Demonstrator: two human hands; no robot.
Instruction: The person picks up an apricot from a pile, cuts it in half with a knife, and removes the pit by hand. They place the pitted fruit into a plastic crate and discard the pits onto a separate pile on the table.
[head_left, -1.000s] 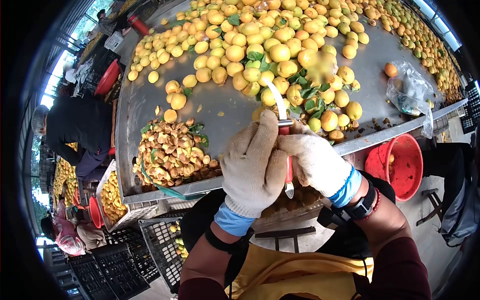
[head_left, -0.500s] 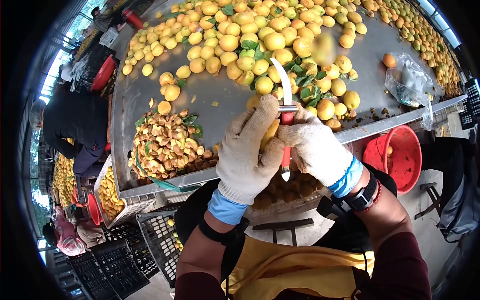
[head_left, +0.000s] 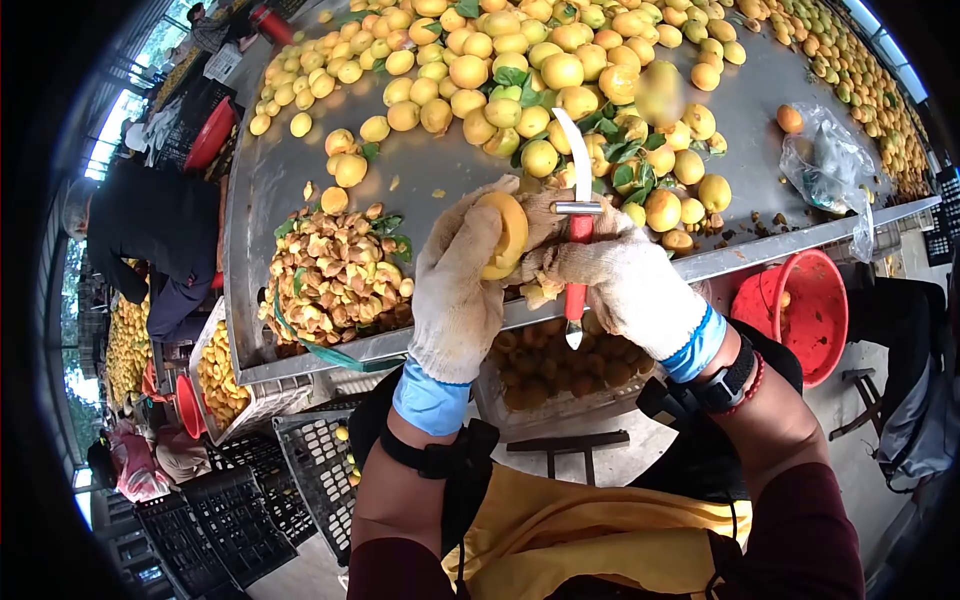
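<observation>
My gloved left hand (head_left: 452, 300) is closed around a cut yellow apricot (head_left: 514, 236), held upright with its cut edge showing. My gloved right hand (head_left: 645, 290) grips a knife by its red handle (head_left: 579, 258); its curved blade points up and away, and a short pointed metal tip sticks out below. Small yellow flesh scraps (head_left: 540, 293) show by the right fingertips. Both hands are close together above the near edge of the metal table (head_left: 420, 180). Just beyond them lie whole apricots (head_left: 540, 157) with green leaves.
A heap of brownish-yellow apricot scraps (head_left: 335, 270) sits at the table's left corner. Beneath the edge stands a crate of fruit (head_left: 570, 375). A red bucket (head_left: 800, 320) is at right, near a plastic bag (head_left: 825, 165). Another person (head_left: 150, 230) bends at far left.
My hands have moved apart slightly. The left hand has shifted left and turned, bringing the cut apricot into view, away from the knife. The right hand still grips the knife.
</observation>
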